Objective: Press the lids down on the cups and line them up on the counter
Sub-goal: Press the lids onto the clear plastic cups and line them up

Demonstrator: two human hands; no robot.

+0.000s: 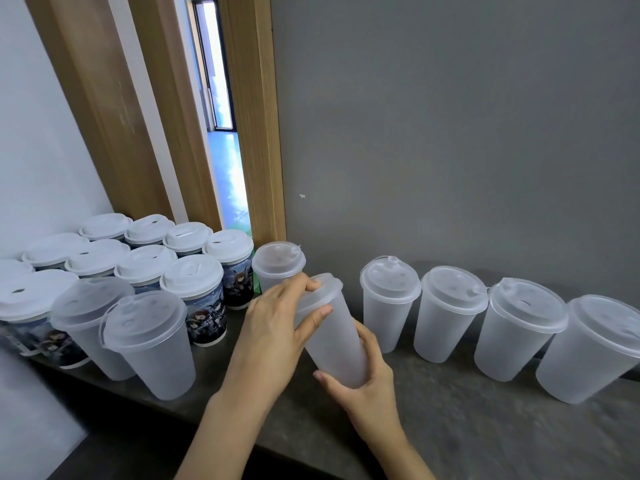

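Note:
A frosted plastic cup (334, 336) is held tilted above the dark counter (450, 410), its lid (325, 287) pointing up and away. My left hand (277, 323) grips the cup's top, fingers over the lid rim and thumb on the wall. My right hand (363, 379) is wrapped round the cup's base. To the right, several lidded frosted cups stand in a row along the wall, the nearest one (389, 303) just right of the held cup. Another lidded frosted cup (278, 263) stands just behind my left hand.
At left stand two frosted lidded cups (152, 341) and a block of several printed paper cups (204, 296) with white lids. A grey wall (450, 133) backs the counter; a wooden door frame (256, 133) rises behind. The counter's front edge runs below my forearms.

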